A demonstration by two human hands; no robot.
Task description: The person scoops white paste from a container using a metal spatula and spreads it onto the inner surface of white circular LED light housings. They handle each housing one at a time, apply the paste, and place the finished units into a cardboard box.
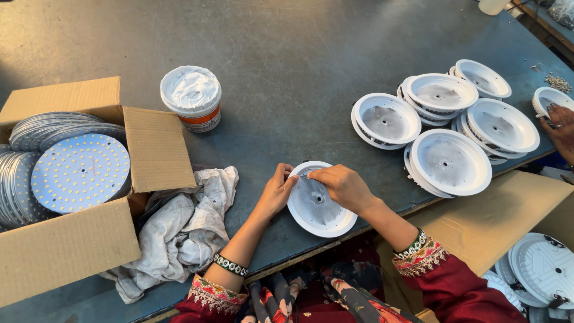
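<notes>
A round white lamp housing (323, 215) with a grey smeared centre lies at the near edge of the dark table (287, 66). My left hand (276, 190) grips its left rim with curled fingers. My right hand (342, 185) rests over its upper part, fingertips pressed inside the dish near the top rim. Both wrists wear patterned cuffs and red sleeves.
An open cardboard box (72, 239) at left holds several round LED boards (79, 172). A crumpled white rag (185, 227) lies beside it, and a white tub (191, 97) stands behind. Several white housings (449, 160) are stacked at right, where another person's hand (562, 128) shows. A carton (496, 221) sits below.
</notes>
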